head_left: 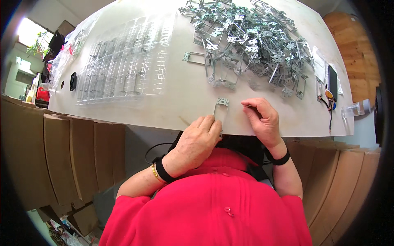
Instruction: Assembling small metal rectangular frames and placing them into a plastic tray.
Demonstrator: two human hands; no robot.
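Near the table's front edge, my left hand (200, 135) is closed around the near end of a narrow metal bracket frame (222, 102). The frame's far end, a flat plate with holes, sticks out past my fingertips, while its near end is mostly covered by the hand. To the right of it, apart from the frame, my right hand (264, 121) is curled with thumb and forefinger close together. Whatever may be between those fingertips is too small to make out. Beyond both hands lies a large tangled heap of similar metal bracket frames (254, 41).
Stacked clear plastic trays (123, 61) with compartments, some holding metal parts, lie at the left. A small black object (73, 81) sits beside them. On the right are a black phone (332, 82) and a cable (331, 117). Cardboard boxes (82, 158) flank me below the table.
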